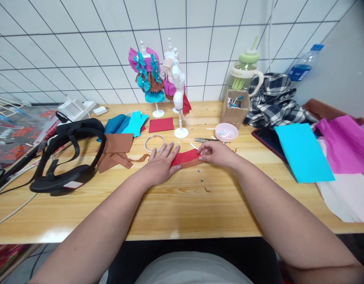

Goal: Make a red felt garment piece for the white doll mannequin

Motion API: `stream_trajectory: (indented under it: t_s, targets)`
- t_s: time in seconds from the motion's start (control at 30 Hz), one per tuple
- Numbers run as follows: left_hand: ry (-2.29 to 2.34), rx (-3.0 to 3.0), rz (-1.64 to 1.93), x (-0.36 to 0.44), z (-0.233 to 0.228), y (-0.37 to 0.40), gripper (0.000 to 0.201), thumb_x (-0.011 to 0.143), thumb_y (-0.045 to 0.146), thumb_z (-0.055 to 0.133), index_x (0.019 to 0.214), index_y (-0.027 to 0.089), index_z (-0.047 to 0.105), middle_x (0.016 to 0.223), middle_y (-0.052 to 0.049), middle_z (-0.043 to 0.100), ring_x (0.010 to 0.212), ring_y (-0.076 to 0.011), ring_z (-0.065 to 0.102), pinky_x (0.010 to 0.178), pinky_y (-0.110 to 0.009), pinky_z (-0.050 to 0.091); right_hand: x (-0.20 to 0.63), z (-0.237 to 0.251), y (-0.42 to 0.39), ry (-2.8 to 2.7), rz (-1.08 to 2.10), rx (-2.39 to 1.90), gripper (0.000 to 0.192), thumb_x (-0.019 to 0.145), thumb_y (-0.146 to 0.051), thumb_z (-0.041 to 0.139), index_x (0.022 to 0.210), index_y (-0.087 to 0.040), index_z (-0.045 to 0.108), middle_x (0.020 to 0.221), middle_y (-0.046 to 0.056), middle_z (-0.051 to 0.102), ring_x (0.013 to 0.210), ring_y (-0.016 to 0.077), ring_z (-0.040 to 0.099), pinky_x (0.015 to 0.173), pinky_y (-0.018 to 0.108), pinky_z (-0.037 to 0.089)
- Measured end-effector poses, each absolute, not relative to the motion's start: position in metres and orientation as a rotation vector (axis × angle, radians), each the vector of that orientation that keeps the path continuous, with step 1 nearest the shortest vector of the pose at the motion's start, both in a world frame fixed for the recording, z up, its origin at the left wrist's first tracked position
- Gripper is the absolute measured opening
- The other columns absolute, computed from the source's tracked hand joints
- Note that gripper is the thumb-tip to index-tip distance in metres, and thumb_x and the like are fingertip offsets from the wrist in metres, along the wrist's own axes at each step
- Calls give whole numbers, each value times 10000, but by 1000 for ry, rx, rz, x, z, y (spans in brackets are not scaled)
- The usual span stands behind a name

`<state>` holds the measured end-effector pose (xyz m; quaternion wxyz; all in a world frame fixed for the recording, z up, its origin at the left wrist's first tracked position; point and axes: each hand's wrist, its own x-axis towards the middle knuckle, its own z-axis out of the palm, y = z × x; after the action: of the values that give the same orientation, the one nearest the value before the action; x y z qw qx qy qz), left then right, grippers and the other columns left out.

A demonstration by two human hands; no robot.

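Left hand (161, 163) lies flat and open, pressing one end of the red fabric strip (184, 157) at the middle of the bench (182, 205), while the right hand (216, 153) pinches its other end; the strip looks thin, limp and light, best held by its edges.

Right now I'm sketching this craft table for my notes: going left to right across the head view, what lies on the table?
Black headset → brown fabric → left hand → red fabric strip → right hand → cyan sheet → magenta sheet.
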<state>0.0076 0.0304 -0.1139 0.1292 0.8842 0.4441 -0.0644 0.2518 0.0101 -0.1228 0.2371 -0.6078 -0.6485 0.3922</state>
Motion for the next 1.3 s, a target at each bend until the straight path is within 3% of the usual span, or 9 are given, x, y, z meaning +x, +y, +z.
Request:
stream_trajectory:
  t_s: [0.47, 0.63, 0.83, 1.03, 1.17, 1.3]
  targets:
    - [1361, 2527, -187, 0, -113, 37, 784, 907, 574, 397, 1547, 252, 77, 1619, -95, 121, 1487, -337, 72, 1141, -620, 140, 246, -125, 12, -1951, 836, -1817, 120, 735, -177, 677, 847, -216, 695, 724, -28, 680, 652, 115, 586, 580, 224, 368]
    - [1368, 2535, -102, 1, -108, 37, 793, 894, 483, 466, 1546, 246, 81, 1621, -113, 105, 1487, -340, 60, 1142, -623, 147, 244, -122, 11, -2007, 786, -1836, 21, 749, -231, 677, 766, -222, 686, 717, -26, 683, 642, 113, 579, 557, 226, 348]
    - [1041, 2607, 281, 22, -106, 26, 634, 945, 349, 382, 1532, 232, 173, 1604, -80, 210, 1484, -253, 152, 1190, -477, 198, 245, -126, 11, -2029, 767, -1809, 28, 752, -228, 686, 777, -220, 677, 714, -28, 671, 630, 108, 568, 544, 223, 340]
    - [1131, 2559, -13, 30, -129, 27, 585, 987, 382, 255, 1533, 195, 163, 1599, -85, 219, 1483, -255, 162, 1184, -545, 136, 251, -131, 11, -1996, 857, -1733, 78, 745, -176, 682, 816, -206, 673, 675, -42, 646, 607, 100, 566, 564, 210, 379]
    - [1163, 2579, -107, 27, -127, 28, 592, 994, 418, 197, 1543, 212, 115, 1614, -59, 141, 1493, -253, 107, 1178, -581, 39, 251, -131, 11, -2008, 831, -1727, 107, 735, -168, 696, 833, -198, 668, 679, -40, 650, 615, 101, 567, 582, 214, 382]
    - [1259, 2551, -212, 27, -120, 25, 645, 980, 484, 210, 1546, 197, 97, 1621, -62, 54, 1496, -274, 33, 1178, -577, 30, 249, -127, 9, -2025, 780, -1754, 152, 747, -171, 685, 895, -203, 668, 711, -33, 662, 639, 107, 568, 596, 220, 371]
